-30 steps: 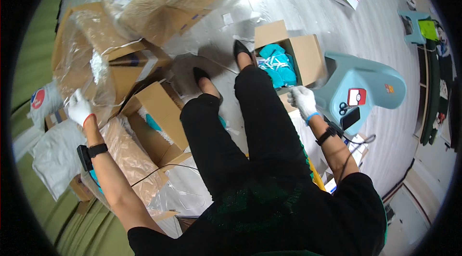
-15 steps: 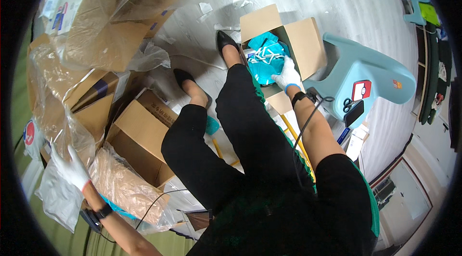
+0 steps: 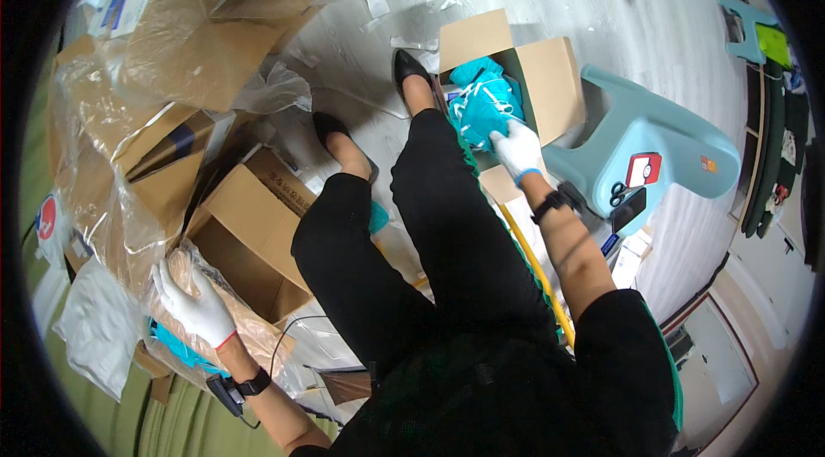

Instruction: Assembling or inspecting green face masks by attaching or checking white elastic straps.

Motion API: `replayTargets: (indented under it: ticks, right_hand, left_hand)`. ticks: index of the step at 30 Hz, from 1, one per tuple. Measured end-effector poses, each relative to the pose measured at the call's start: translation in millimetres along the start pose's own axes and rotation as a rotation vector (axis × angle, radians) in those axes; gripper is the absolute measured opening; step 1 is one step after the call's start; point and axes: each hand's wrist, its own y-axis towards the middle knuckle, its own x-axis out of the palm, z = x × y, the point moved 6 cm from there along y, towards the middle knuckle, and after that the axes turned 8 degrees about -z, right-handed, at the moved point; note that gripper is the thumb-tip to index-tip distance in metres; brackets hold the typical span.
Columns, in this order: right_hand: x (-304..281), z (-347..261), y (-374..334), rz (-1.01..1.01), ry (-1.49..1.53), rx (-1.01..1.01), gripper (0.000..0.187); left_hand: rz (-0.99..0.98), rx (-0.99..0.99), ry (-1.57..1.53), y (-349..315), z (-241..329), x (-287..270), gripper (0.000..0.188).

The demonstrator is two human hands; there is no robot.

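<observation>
Both my hands wear white knit gloves. My right hand (image 3: 518, 150) is at the near right edge of an open cardboard box (image 3: 552, 83), thumb and fingers apart, fingertips against turquoise cloth-like pieces with white straps (image 3: 485, 105) heaped inside. They look like face masks. My left hand (image 3: 193, 302) is open, fingers spread, above a clear plastic bag (image 3: 249, 332) with brownish contents. More turquoise material (image 3: 185, 347) shows under the left wrist. An open cardboard box (image 3: 241, 264) stands just right of that hand.
A pale blue plastic stool (image 3: 679, 143) at right carries scissors (image 3: 618, 193), a phone (image 3: 629, 210) and a red-and-white item (image 3: 644, 170). Large cartons under clear plastic sheeting (image 3: 206, 19) fill the upper left. Paper scraps (image 3: 378, 7) lie on the floor. Thin cables run from both wrists.
My left hand has swung right, from the sheeting at far left to over the plastic bag. My right hand has drawn back slightly toward me from the masks.
</observation>
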Motion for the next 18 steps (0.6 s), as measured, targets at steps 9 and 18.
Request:
replayTargets:
  ticks: [9,18]
  right_hand:
    - [-124.8,0.0,-100.5,-0.120,1.162,-0.169,0.020]
    - [-242.9,-121.5,-276.5,0.121,-0.028,-1.039,0.023]
  left_hand:
    - [0.031,0.427,-0.924,-21.7,199.6,-54.1,0.039]
    - [-0.265,1.017,-1.108,-76.5,311.7,-109.1,0.026]
